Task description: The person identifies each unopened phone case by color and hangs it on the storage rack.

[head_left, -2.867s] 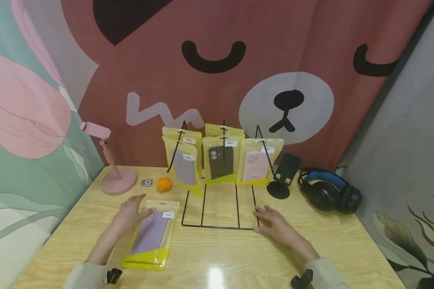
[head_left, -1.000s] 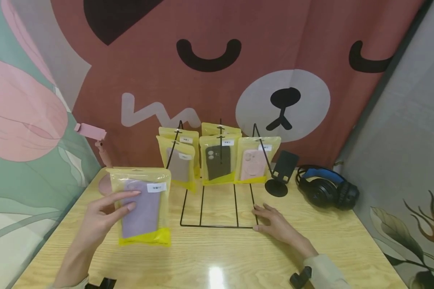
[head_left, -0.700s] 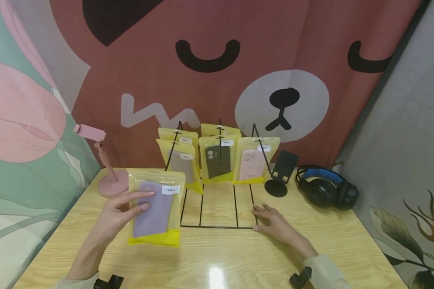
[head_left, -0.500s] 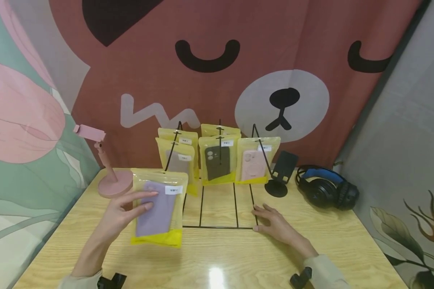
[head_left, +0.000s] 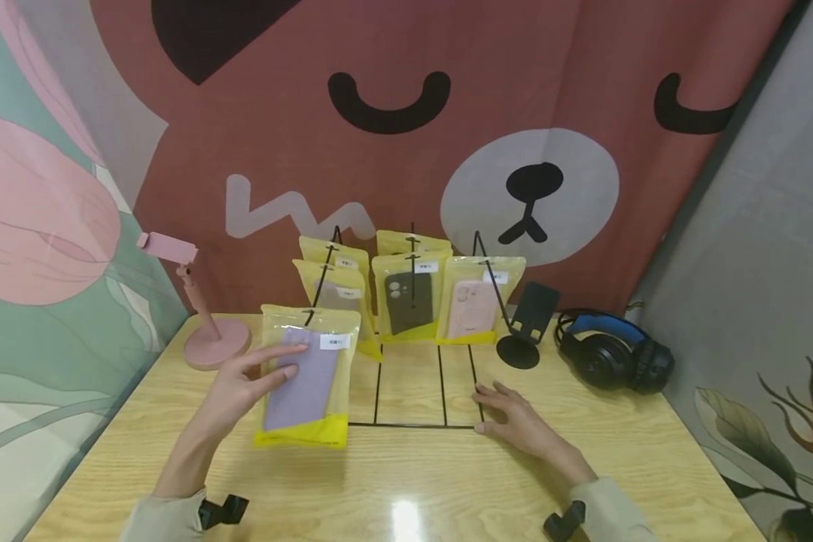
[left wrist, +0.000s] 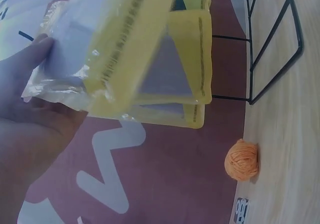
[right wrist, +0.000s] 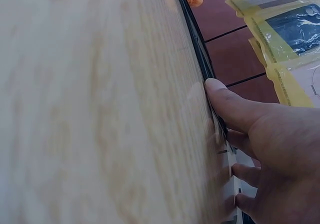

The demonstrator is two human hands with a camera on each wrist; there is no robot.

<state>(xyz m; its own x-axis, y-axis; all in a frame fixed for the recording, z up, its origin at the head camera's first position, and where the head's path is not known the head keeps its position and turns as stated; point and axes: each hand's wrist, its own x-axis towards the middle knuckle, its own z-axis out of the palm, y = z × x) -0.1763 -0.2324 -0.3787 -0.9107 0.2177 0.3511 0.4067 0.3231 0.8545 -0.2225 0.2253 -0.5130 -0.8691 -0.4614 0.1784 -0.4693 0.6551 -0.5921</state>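
Observation:
My left hand (head_left: 240,388) pinches a clear-and-yellow bag (head_left: 301,425) holding a lilac phone case (head_left: 305,376), thumb and forefinger across its front. The tip of the left hook shows in front of the bag's top at the hanging slot; in the left wrist view, the hook tip (left wrist: 26,35) sticks out near the thumb. Behind it on that hook hang two similar bags, the nearer bag (head_left: 342,282) partly covered. The right hand (head_left: 515,425) holds the front right corner of the black wire display rack (head_left: 413,426), thumb against the front wire (right wrist: 202,59).
On the other hooks hang a bagged black case (head_left: 409,305), another bag (head_left: 413,241) behind it, and a bagged pink case (head_left: 474,309). A pink stand (head_left: 217,342) stands left, a black stand (head_left: 518,352) and headphones (head_left: 613,354) right. Orange yarn (left wrist: 242,160) lies beyond the left hand.
My left hand has picked up the lilac case's bag from the table, then carried it right and up to the left hook, whose tip now shows through. The right hand stays at the rack's corner.

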